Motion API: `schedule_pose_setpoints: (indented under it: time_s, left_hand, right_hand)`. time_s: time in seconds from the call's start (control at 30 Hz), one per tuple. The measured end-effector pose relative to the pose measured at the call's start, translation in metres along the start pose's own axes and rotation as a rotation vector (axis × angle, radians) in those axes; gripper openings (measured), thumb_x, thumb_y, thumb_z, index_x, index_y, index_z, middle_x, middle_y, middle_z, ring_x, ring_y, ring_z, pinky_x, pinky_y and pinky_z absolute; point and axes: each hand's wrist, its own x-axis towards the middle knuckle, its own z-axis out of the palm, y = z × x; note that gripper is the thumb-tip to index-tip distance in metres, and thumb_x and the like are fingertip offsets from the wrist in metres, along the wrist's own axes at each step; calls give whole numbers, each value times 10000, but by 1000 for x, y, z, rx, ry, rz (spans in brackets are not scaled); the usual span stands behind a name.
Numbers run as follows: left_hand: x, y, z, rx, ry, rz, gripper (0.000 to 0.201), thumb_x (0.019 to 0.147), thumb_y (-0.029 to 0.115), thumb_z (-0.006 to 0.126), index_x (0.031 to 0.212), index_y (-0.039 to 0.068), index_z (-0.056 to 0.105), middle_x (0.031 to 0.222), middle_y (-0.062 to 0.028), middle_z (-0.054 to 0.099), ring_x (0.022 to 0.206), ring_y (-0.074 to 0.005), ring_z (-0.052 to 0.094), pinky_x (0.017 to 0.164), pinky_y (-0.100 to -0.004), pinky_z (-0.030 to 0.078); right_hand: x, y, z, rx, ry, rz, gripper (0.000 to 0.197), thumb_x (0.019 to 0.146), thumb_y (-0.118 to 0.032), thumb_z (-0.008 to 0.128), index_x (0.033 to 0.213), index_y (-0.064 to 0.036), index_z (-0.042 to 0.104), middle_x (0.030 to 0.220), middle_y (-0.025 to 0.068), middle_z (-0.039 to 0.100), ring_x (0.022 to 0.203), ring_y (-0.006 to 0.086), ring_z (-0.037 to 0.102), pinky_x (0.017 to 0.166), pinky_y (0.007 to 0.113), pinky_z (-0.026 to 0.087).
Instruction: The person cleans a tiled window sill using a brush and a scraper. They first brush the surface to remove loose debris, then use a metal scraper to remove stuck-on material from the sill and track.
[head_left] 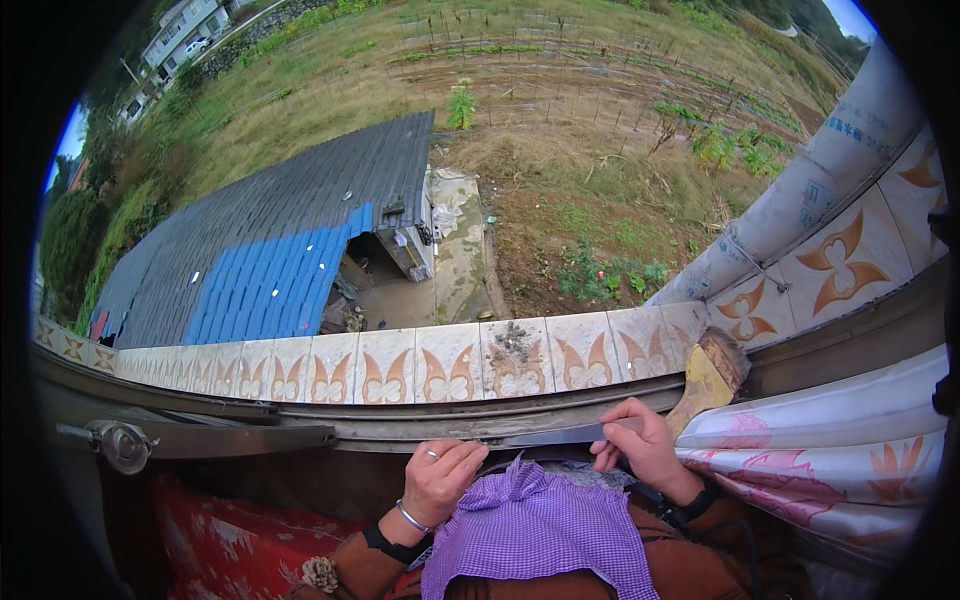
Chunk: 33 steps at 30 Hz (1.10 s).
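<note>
My right hand (643, 447) is closed around the near end of a thin flat metal blade (555, 437), possibly a knife, whose handle is hidden in my fingers. The blade points left along the window track (420, 425). My left hand (440, 477), with a ring and a bracelet, is at the track close to the blade's tip. Its fingers are bent and pressed together; whatever they hold, if anything, is hidden. A yellow-handled brush (712, 380) with worn bristles leans at the right end of the track, just beyond my right hand.
Patterned tiles (385, 365) cover the outer sill, with dark dirt (515, 345) on one. Floral curtain (830, 440) hangs at the right and a sliding window frame (220, 440) stands at the left. A white pipe (800, 200) rises outside, above a shed roof (270, 230) below.
</note>
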Motion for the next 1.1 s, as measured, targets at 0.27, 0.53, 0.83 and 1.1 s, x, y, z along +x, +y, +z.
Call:
schedule_pose_setpoints:
  time_s: [0.27, 0.53, 0.83, 1.1]
  left_hand:
    - [7, 1, -2, -37, 27, 4, 315, 738, 21, 755, 1049, 58, 717, 986, -61, 736, 849, -220, 691, 756, -342, 525]
    - [49, -9, -41, -6, 219, -197, 470, 732, -33, 731, 1194, 14, 661, 1152, -152, 698, 1026, -341, 642, 907, -403, 478]
    - [0, -2, -3, 68, 73, -270, 304, 725, 28, 750, 1025, 54, 707, 1026, -86, 721, 921, -288, 653, 800, -406, 484]
    - [11, 4, 9, -1, 73, -196, 379, 756, 51, 732, 1132, 33, 688, 1084, -102, 714, 990, -280, 663, 858, -402, 491]
  right_hand:
    - [9, -1, 22, 33, -34, 60, 180, 1006, -75, 513, 1156, 22, 489, 850, 191, 691, 665, 238, 710, 557, 315, 577]
    - [15, -26, 7, 282, 177, -103, 182, 965, -44, 534, 1135, 15, 508, 833, 204, 686, 619, 263, 695, 535, 336, 576]
    - [3, -11, -4, -46, 70, -64, 178, 1009, -92, 521, 1153, 10, 504, 857, 161, 693, 646, 201, 698, 568, 277, 556]
    - [31, 3, 33, 79, -26, -46, 193, 1009, -95, 523, 1170, 6, 490, 854, 174, 690, 644, 224, 701, 557, 293, 567]
